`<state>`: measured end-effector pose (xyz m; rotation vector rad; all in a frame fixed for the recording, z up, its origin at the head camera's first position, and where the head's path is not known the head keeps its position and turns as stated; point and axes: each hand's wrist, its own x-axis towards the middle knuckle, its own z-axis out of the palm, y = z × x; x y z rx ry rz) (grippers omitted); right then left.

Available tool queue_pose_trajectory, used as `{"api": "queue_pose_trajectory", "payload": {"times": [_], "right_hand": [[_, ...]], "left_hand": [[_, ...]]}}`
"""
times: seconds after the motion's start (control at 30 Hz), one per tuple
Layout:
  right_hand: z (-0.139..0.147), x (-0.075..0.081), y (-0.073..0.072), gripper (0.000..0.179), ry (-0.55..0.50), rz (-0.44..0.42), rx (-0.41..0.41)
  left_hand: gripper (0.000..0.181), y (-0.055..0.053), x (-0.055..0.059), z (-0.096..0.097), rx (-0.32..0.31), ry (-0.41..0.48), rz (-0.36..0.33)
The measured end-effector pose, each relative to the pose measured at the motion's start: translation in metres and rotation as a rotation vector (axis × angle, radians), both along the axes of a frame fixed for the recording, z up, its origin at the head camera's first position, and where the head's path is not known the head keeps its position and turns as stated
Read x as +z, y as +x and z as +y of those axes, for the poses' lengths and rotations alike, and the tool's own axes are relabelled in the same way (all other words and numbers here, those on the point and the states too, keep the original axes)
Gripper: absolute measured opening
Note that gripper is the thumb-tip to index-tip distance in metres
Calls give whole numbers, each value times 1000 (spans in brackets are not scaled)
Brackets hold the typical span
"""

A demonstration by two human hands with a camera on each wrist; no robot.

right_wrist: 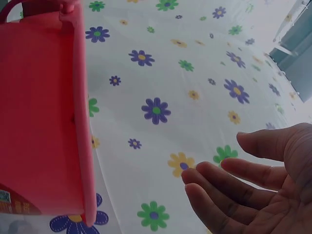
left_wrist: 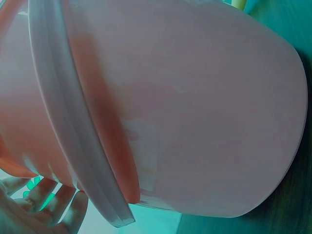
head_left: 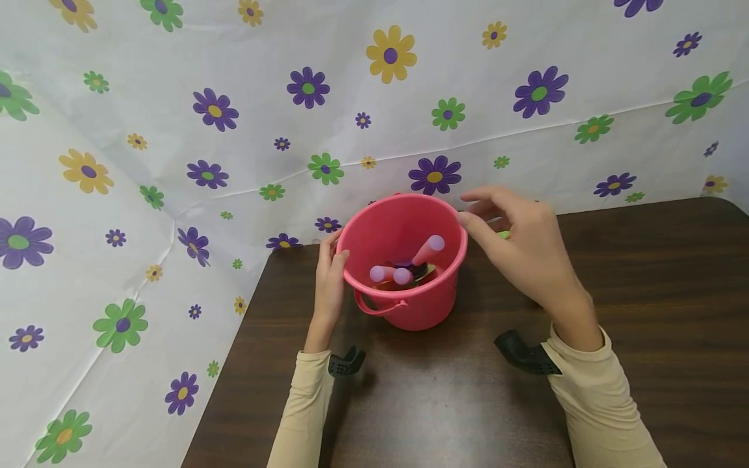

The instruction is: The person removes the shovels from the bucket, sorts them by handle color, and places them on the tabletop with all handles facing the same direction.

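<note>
Behind a dark wood-grain table (head_left: 433, 403) we see a white, flower-printed sheet (head_left: 246, 58). Our left hand (head_left: 329, 279) holds the pink bucket (head_left: 421, 312) at its left rim, thumb over the edge and fingers outside. Our right hand (head_left: 521, 247) holds nothing; its loosely bent fingers are spread near the right rim, and the right wrist view shows a gap between them and the bucket. The bucket sits on the table between our hands, its handle (head_left: 377, 312) hanging on the near side. Inside lie three lilac-ended pink sticks (head_left: 430, 248) among darker pieces we cannot make out. Behind our right hand shows a bit of something green (head_left: 504, 234), mostly hidden. Black mounts (head_left: 348, 361) sit at our beige sleeves (head_left: 307, 390).
</note>
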<state>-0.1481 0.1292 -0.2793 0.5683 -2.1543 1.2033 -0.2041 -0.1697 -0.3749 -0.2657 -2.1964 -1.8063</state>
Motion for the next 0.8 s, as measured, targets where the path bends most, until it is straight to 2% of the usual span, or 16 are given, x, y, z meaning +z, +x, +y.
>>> {"api": "queue_pose_trajectory", "payload": {"times": [0.43, 0.8], "right_hand": [[-28, -8, -9, 31, 66, -42, 116], [-40, -17, -10, 28, 74, -49, 168]], "left_hand": [[52, -1, 1, -2, 4, 1, -1], [51, 0, -1, -2, -7, 1, -7]]}}
